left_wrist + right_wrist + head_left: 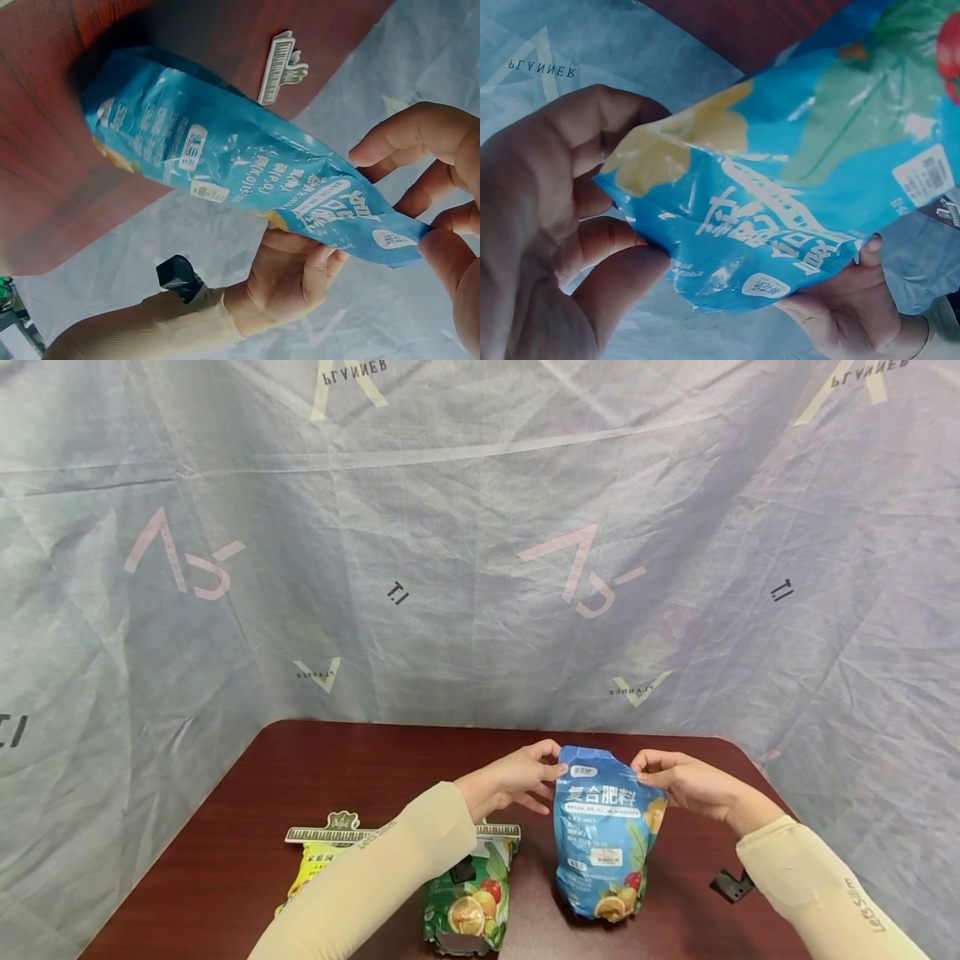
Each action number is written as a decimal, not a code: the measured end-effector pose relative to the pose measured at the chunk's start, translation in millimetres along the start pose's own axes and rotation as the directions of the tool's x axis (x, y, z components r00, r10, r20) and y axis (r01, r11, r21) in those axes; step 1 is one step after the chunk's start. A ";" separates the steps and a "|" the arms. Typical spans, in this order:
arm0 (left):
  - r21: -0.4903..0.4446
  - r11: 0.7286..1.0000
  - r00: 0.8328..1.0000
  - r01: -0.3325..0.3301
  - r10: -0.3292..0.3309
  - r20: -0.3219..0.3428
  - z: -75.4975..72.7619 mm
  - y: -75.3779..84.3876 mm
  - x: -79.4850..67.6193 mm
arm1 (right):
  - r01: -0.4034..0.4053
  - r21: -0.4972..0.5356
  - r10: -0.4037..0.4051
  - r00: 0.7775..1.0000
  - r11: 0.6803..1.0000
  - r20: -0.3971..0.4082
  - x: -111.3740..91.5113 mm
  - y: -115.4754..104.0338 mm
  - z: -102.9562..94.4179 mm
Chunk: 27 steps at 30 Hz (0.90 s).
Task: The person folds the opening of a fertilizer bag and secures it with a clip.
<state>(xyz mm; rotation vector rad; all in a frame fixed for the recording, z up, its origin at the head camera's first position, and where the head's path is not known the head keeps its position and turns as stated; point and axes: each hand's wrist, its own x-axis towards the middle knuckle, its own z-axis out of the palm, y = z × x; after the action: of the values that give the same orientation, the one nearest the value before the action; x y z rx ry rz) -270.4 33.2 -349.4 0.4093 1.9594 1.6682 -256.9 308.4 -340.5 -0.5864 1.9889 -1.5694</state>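
A blue fertilizer bag (600, 835) with fruit pictures is held upright over the near right of the table. My left hand (517, 777) pinches its top corner between thumb and fingers, the other fingers spread beside it. At the opposite top edge, my right hand (690, 785) pinches the bag with thumb and forefinger. The bag's top looks creased and flattened in the left wrist view. A pale clip (281, 69) lies on the table behind the bag there. Left of the blue bag is a green bag (468, 906), partly covered by my left forearm.
A yellow bag (318, 864) with a long ruler-marked clip (322, 835) across its top is partly behind my left sleeve. Another such clip (502, 832) tops the green bag. The dark red table (360, 760) ends against a hanging grey cloth (465, 568).
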 end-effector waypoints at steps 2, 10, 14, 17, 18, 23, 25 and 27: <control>-0.006 1.000 1.000 -0.007 0.007 -0.005 -1.0 1.2 -0.4 | 0.009 -0.008 -0.009 1.000 1.000 -0.005 0.5 -0.5 0.0; -0.024 0.999 1.000 -0.021 0.021 -0.010 -5.0 4.5 -0.7 | 0.012 -0.039 -0.014 0.999 0.999 -0.041 1.9 -1.4 0.6; -0.030 0.999 0.999 -0.031 0.031 -0.010 -6.6 3.7 -1.4 | 0.021 -0.035 -0.022 0.999 0.999 -0.032 1.4 -3.1 2.4; -0.032 0.999 0.999 -0.035 0.035 -0.004 -7.7 3.2 -3.0 | 0.031 -0.028 -0.031 0.999 0.999 -0.020 0.6 -4.0 4.1; -0.032 0.999 0.999 -0.035 0.035 -0.001 -8.0 2.9 -3.5 | 0.035 -0.025 -0.035 0.999 0.999 -0.014 0.3 -4.0 4.6; -0.029 0.999 0.999 -0.033 0.034 0.025 -9.4 1.2 -5.2 | 0.059 -0.008 -0.059 0.998 0.998 0.012 -1.1 -3.5 6.4; -0.030 0.999 0.999 -0.030 0.031 0.035 -10.0 0.4 -5.6 | 0.066 0.001 -0.066 0.998 0.998 0.020 -1.5 -3.1 6.8; -0.033 0.999 0.999 -0.027 0.029 0.041 -10.4 -0.6 -5.8 | 0.069 0.010 -0.070 0.997 0.998 0.023 -1.8 -2.8 7.1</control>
<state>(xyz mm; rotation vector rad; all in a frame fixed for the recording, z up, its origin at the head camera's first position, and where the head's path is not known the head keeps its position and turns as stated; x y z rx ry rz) -271.5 21.4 -347.8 0.4570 1.9024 1.6937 -250.9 303.7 -338.9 -0.6744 1.9625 -1.6039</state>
